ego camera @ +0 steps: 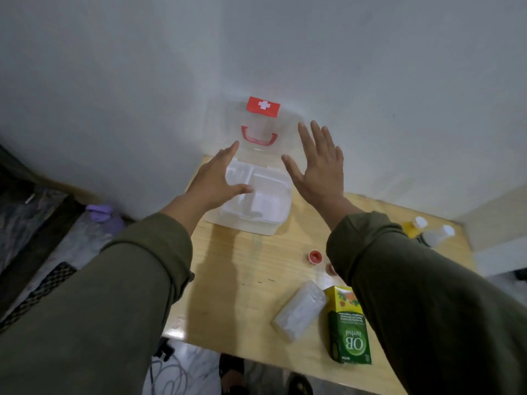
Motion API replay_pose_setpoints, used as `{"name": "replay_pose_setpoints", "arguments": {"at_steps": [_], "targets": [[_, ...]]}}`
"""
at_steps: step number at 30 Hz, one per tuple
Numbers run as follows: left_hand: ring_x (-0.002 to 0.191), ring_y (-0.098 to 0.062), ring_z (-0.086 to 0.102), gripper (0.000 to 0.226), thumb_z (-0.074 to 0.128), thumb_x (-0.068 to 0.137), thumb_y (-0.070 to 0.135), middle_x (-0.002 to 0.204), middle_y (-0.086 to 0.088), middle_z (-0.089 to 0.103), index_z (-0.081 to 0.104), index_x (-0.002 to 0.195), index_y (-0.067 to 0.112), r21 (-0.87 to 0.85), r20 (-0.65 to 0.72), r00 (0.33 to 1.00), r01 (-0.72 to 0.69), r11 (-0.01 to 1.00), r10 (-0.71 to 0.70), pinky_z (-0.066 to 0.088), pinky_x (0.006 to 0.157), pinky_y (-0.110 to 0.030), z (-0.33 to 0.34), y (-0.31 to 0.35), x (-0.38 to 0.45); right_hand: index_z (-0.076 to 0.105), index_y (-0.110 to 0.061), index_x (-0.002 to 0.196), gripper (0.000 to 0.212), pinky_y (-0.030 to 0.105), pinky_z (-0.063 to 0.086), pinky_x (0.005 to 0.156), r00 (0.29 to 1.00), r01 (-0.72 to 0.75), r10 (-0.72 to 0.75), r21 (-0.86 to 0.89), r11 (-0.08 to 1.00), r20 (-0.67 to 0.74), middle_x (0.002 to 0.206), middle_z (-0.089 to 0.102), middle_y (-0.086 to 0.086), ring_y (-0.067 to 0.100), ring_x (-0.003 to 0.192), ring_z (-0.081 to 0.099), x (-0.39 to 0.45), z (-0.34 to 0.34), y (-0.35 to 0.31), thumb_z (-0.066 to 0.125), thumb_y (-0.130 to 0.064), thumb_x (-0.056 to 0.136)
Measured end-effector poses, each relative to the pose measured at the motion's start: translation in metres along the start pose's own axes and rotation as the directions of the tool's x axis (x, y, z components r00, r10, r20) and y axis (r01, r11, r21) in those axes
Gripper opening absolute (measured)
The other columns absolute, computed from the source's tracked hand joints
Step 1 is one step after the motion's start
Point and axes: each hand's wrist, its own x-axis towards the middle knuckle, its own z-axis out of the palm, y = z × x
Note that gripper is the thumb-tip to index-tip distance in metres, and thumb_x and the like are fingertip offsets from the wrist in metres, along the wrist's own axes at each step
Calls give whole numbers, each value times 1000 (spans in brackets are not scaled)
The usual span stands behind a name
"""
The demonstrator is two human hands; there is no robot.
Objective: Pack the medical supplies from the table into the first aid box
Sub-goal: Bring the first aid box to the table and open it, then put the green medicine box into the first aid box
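The clear first aid box (268, 206) stands open at the table's far edge, its lid (261, 129) with a red cross label and red handle leaning back against the wall. A white divided tray shows inside. My left hand (216, 175) hovers flat over the box's left side, fingers apart. My right hand (316, 163) is spread open just right of the lid, holding nothing. Nearer me lie a green and yellow herbal box (349, 329), a white wrapped pack (299, 312) and a small red tape roll (314, 256).
The wooden table (233, 280) ends at the grey wall. Small bottles with white caps (427, 230) stand at its far right corner. A second red item (330, 269) peeks out beside my right sleeve. A purple-capped bottle (101, 216) and cables lie off the table's left.
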Motion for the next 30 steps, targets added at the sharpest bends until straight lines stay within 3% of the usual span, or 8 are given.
{"name": "replay_pose_setpoints", "arguments": {"at_steps": [8, 14, 18, 23, 30], "targets": [[146, -16, 14, 98, 76, 73, 38, 157, 4, 19, 14, 148, 34, -21, 159, 975, -157, 987, 158, 21, 115, -36, 56, 51, -25, 16, -27, 147, 65, 51, 20, 115, 986, -164, 164, -6, 986, -33, 157, 18, 2, 22, 146, 10, -77, -29, 44, 39, -52, 93], [144, -19, 21, 100, 78, 72, 35, 157, 3, 20, 13, 149, 32, 46, 294, 939, -203, 978, 181, 22, 113, -33, 106, 70, -60, 21, -21, 147, 76, 53, 25, 112, 960, -279, 279, 30, 960, -14, 155, 26, 4, 23, 145, 17, -148, -32, 75, 25, -62, 82], [143, -21, 21, 105, 80, 69, 35, 157, 0, 19, 12, 148, 34, 92, 350, 926, -182, 979, 139, 24, 115, -36, 133, 75, -86, 22, -18, 147, 80, 51, 23, 114, 950, -312, 311, 94, 945, 25, 155, 25, 3, 22, 145, 16, -193, -31, 91, 26, -63, 80], [146, -22, 13, 105, 80, 69, 33, 159, -7, 12, 11, 148, 36, 170, 400, 914, -145, 975, 66, 19, 115, -35, 164, 80, -125, 23, -14, 146, 75, 49, 22, 114, 948, -316, 308, 116, 942, 86, 155, 26, 4, 22, 145, 16, -256, -27, 105, 48, -54, 88], [147, -19, 1, 113, 81, 66, 32, 160, 1, 7, 4, 148, 32, 314, 386, 922, -145, 938, 13, 18, 117, -44, 202, 63, -168, 16, -12, 147, 98, 48, 19, 116, 936, -310, 287, 94, 946, 206, 156, 21, 5, 22, 146, 12, -316, -17, 109, 32, -74, 74]]}}
